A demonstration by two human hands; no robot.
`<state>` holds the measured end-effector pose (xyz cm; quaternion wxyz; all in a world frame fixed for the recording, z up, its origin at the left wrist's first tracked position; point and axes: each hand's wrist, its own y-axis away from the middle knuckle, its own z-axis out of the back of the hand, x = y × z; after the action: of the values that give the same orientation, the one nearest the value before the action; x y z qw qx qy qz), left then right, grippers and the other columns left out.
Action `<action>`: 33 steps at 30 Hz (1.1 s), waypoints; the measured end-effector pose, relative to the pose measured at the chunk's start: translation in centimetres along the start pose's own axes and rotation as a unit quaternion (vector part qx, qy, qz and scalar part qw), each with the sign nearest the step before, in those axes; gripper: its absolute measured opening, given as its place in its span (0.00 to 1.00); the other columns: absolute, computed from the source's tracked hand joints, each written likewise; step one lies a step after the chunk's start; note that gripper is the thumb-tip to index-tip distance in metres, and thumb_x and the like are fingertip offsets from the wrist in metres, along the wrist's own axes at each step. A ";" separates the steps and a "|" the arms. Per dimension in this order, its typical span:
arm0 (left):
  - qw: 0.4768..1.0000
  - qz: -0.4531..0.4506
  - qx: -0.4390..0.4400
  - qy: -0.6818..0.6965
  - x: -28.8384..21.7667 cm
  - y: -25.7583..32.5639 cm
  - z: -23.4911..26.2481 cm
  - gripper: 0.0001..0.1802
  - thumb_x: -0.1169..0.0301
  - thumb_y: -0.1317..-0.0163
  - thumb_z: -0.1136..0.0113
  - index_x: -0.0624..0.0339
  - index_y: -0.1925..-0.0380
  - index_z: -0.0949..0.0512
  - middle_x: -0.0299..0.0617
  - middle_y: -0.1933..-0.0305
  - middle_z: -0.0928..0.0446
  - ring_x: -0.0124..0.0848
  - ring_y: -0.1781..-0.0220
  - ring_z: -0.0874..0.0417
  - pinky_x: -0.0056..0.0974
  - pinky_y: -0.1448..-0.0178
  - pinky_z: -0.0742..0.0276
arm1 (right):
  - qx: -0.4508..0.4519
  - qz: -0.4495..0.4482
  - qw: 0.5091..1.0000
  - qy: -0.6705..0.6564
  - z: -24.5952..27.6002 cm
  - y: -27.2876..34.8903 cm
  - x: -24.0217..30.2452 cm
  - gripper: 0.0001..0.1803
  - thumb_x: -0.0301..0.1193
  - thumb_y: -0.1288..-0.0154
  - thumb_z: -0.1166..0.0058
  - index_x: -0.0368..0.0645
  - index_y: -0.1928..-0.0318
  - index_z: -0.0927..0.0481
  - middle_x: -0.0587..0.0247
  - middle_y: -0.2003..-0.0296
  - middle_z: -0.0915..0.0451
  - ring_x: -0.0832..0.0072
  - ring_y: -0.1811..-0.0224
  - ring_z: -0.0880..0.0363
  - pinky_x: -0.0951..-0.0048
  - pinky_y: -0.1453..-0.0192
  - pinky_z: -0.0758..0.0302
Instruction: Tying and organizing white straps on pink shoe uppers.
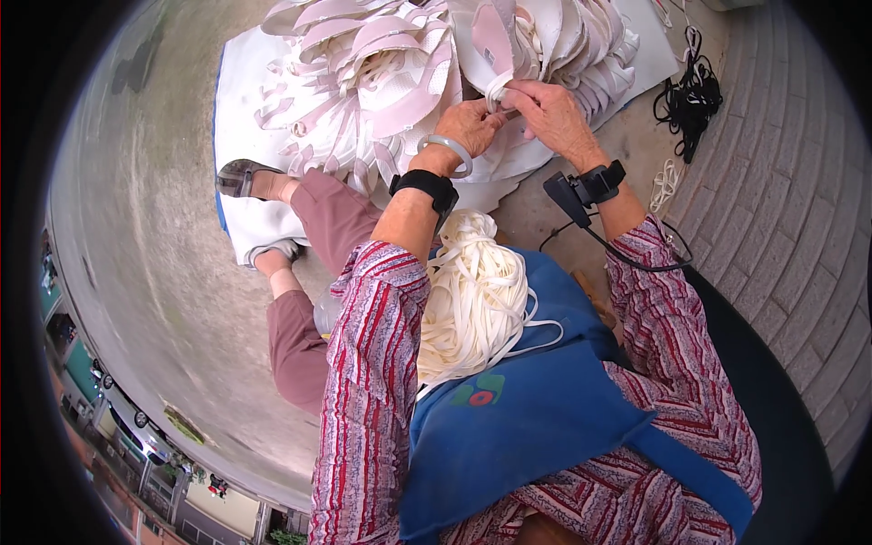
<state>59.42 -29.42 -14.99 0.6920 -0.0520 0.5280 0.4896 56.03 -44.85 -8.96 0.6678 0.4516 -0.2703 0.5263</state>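
Observation:
Both hands work close together at a loop of white cord, wound round the narrow end of a bundle of pale pink and white shoe-upper pieces. My left hand is closed, fingertips pinching at the cord just below the loop. From the other side my right hand pinches the cord, thumb and fingers pressed together. The fingertips partly hide each other and the strand between them. A large heap of white flat cord rests on my lap, on the blue apron.
Many more pale shoe-upper pieces are piled ahead on a white sheet. Tangled black cords and a small white cord coil lie at right, near grey paving. My shod foot is on the sheet's left edge.

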 end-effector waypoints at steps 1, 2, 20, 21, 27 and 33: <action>1.000 0.000 -0.001 0.002 0.2 -0.1 0.0 0.13 0.63 0.39 0.47 0.59 0.62 0.21 0.41 0.75 0.23 0.29 0.74 0.24 0.34 0.65 0.26 | 0.001 0.001 1.000 0.002 0.2 -0.7 0.0 0.17 0.33 0.39 0.53 0.37 0.54 0.21 0.60 0.72 0.18 0.77 0.85 0.25 0.77 0.73 0.25; 0.998 0.006 0.018 0.055 0.4 -0.1 0.0 0.13 0.64 0.38 0.48 0.60 0.61 0.21 0.39 0.76 0.24 0.27 0.74 0.24 0.33 0.66 0.26 | -0.016 0.011 1.000 0.002 0.5 -1.4 0.0 0.16 0.33 0.39 0.53 0.38 0.54 0.21 0.61 0.73 0.17 0.77 0.85 0.25 0.77 0.73 0.25; 0.996 -0.053 0.030 0.071 0.3 0.2 0.7 0.16 0.62 0.37 0.52 0.65 0.63 0.24 0.47 0.71 0.22 0.37 0.70 0.21 0.38 0.64 0.24 | 0.026 0.054 0.964 0.260 -0.6 -1.1 1.4 0.23 0.48 0.45 0.46 0.40 0.63 0.18 0.47 0.71 0.20 0.53 0.67 0.21 0.62 0.61 0.25; 0.997 -0.072 0.000 -0.001 0.4 0.2 0.6 0.16 0.61 0.37 0.52 0.65 0.64 0.24 0.51 0.71 0.22 0.43 0.69 0.20 0.42 0.62 0.25 | 0.027 0.055 0.964 0.260 -0.9 -1.2 1.5 0.23 0.48 0.45 0.46 0.40 0.63 0.18 0.47 0.71 0.20 0.53 0.67 0.21 0.62 0.61 0.25; 0.994 -0.063 -0.048 -0.069 0.6 -0.1 -0.1 0.16 0.61 0.40 0.50 0.64 0.66 0.24 0.56 0.69 0.23 0.55 0.64 0.23 0.47 0.58 0.28 | 0.000 0.047 0.976 0.215 -1.6 -2.0 0.3 0.18 0.45 0.45 0.46 0.42 0.67 0.17 0.53 0.76 0.20 0.60 0.72 0.21 0.67 0.65 0.26; 0.999 -0.032 -0.021 -0.012 0.1 0.4 -0.4 0.11 0.69 0.43 0.47 0.62 0.62 0.24 0.52 0.71 0.22 0.46 0.68 0.21 0.43 0.61 0.27 | 0.000 0.065 0.994 0.090 -1.6 -3.2 -1.2 0.14 0.38 0.45 0.46 0.39 0.69 0.19 0.64 0.80 0.22 0.76 0.80 0.26 0.73 0.71 0.28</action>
<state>58.87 -29.40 -15.04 0.7123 -0.0772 0.5076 0.4785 58.52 -44.12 -11.72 0.6542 0.3836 -0.2380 0.6069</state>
